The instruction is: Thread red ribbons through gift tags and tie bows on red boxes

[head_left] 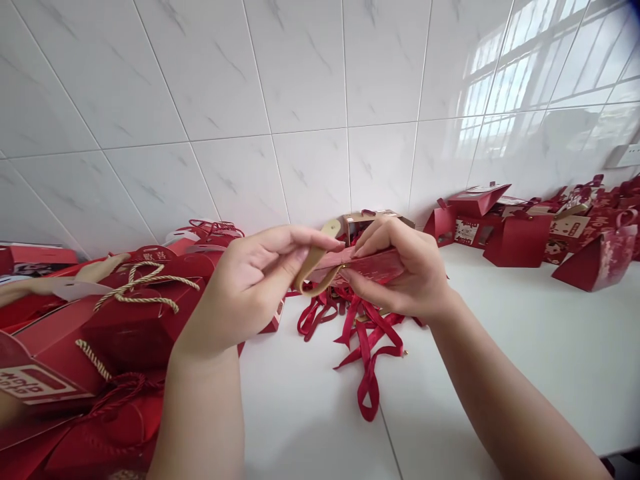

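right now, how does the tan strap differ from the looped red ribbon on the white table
The tan strap is yellowish-brown, the looped ribbon deep red. The strap is held up in the left hand; the ribbon lies on the white table. Both are narrow, bent bands.

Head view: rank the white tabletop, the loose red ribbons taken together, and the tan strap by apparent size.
1. White tabletop, largest, though partly hidden.
2. Loose red ribbons, a spread-out tangle.
3. Tan strap, smallest, even though held up nearer the camera.
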`<act>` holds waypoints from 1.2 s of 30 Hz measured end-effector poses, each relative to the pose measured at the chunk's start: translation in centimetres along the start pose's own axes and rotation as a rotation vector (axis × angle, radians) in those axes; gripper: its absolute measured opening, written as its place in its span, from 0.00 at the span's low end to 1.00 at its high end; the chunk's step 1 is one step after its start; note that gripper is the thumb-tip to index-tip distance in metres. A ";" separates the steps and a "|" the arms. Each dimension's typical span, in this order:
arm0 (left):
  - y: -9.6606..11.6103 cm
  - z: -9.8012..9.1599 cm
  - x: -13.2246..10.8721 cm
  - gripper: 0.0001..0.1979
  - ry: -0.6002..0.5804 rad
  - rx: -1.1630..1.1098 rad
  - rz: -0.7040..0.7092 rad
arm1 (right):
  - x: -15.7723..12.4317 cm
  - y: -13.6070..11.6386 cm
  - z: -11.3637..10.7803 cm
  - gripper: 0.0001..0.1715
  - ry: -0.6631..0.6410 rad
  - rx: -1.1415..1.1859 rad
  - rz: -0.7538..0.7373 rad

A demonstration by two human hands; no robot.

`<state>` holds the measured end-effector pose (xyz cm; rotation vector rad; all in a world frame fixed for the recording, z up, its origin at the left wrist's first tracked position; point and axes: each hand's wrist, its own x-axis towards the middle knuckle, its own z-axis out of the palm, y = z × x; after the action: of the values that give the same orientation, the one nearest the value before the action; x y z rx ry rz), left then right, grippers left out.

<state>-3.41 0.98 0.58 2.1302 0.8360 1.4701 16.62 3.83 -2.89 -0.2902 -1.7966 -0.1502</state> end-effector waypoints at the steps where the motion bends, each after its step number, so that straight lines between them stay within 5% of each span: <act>1: 0.0 -0.1 0.0 0.08 -0.044 -0.016 0.012 | 0.0 0.0 0.0 0.15 0.004 -0.002 -0.009; 4: -0.1 -0.1 0.1 0.12 -0.159 -0.088 0.055 | 0.1 -0.1 -0.1 0.15 0.014 0.002 -0.036; 9: 0.1 0.6 0.4 0.11 -0.050 -0.087 0.174 | 0.2 -0.3 0.1 0.13 0.025 0.006 -0.061; 14: 0.3 1.6 0.3 0.05 -0.009 -0.153 0.047 | 0.1 -0.4 0.1 0.13 0.029 0.026 -0.081; 22: 0.5 1.7 0.2 0.03 0.052 -0.196 0.038 | 0.3 -0.7 -0.1 0.13 0.048 0.052 -0.115; 29: 0.7 1.5 0.0 0.04 -0.082 -0.264 -0.026 | 0.4 -1.0 0.0 0.13 0.072 0.055 -0.158; 36: 0.8 1.1 0.0 0.05 -0.094 -0.202 -0.010 | 0.4 -1.1 0.1 0.13 0.069 0.094 -0.160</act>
<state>-2.15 0.44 0.67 2.0247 0.6349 1.3753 16.12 2.87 -2.50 -0.0729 -1.7520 -0.1865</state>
